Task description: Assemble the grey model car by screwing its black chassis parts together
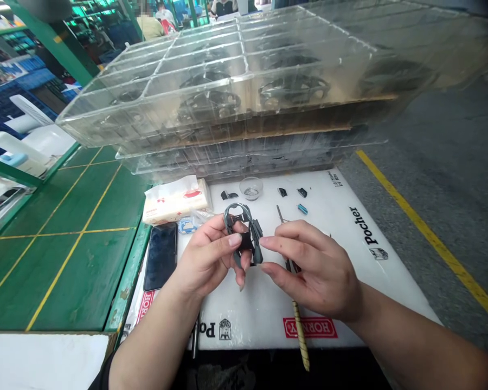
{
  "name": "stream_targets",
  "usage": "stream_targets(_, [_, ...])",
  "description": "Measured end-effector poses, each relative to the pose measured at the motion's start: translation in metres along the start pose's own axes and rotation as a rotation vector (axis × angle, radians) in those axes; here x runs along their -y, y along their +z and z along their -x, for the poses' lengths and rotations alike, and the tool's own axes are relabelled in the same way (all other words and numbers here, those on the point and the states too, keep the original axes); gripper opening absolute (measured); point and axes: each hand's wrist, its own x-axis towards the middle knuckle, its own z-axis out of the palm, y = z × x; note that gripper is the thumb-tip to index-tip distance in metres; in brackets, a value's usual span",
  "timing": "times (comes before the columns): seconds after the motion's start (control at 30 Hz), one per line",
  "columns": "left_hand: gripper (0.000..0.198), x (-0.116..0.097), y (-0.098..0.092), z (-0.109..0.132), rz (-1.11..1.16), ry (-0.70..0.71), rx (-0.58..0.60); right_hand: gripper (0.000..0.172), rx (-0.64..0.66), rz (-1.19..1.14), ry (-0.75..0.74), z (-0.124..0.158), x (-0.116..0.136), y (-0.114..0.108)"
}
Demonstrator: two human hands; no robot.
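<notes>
My left hand (207,257) grips a dark grey open-framed model car body part (255,244), which looks like a small scale-model piece. My right hand (315,268) is at the part's right side, with fingertips almost touching it. That hand also holds a slim metal tool with a cord-wrapped handle (300,333), whose shaft passes behind the fingers. Whether the right fingertips touch the part is hard to tell. Beyond the hands, on a white board (374,281), lie several small black pieces (282,192) and a small blue piece (302,209).
A glass dish (251,188) and a tissue pack (174,201) stand on the board's far side, with a phone (160,257) to the left. Stacked clear plastic trays (211,76) loom above. A green workbench (65,244) lies left; a grey floor with a yellow line (431,241) lies right.
</notes>
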Motion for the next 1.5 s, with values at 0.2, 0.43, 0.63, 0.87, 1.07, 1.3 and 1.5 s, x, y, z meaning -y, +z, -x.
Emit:
stream_targets(0.2, [0.021, 0.0, -0.0038, -0.0009, 0.083, -0.008, 0.033, 0.033, 0.028, -0.065, 0.003, -0.0001, -0.003, 0.0014])
stream_targets(0.43, [0.017, -0.0007, -0.0057, 0.0002, 0.136, -0.03, 0.069, 0.039, 0.028, -0.141, 0.039, -0.0012, -0.0004, 0.0014])
stream_targets(0.63, [0.017, -0.0013, -0.0051, 0.0002, 0.143, -0.036, 0.078, 0.034, 0.033, -0.152, 0.039, -0.0021, -0.0004, 0.0011])
stream_targets(0.87, [0.016, -0.001, -0.0053, 0.0008, 0.149, -0.034, 0.088, 0.035, 0.024, -0.16, 0.033, -0.0019, -0.0012, 0.0021])
stream_targets(1.07, [0.019, -0.0003, -0.0064, 0.001, 0.133, -0.041, 0.088, 0.038, 0.03, -0.17, 0.038, -0.0033, -0.0011, 0.0017])
stream_targets(1.3, [0.023, -0.0005, -0.0057, 0.0006, 0.075, -0.039, 0.066, 0.036, -0.006, -0.245, 0.281, -0.0003, 0.0017, 0.0011])
stream_targets(1.5, [0.023, 0.0057, -0.0054, 0.0051, -0.096, -0.082, 0.121, 0.024, 0.075, -0.562, 0.675, -0.0024, -0.0017, -0.0008])
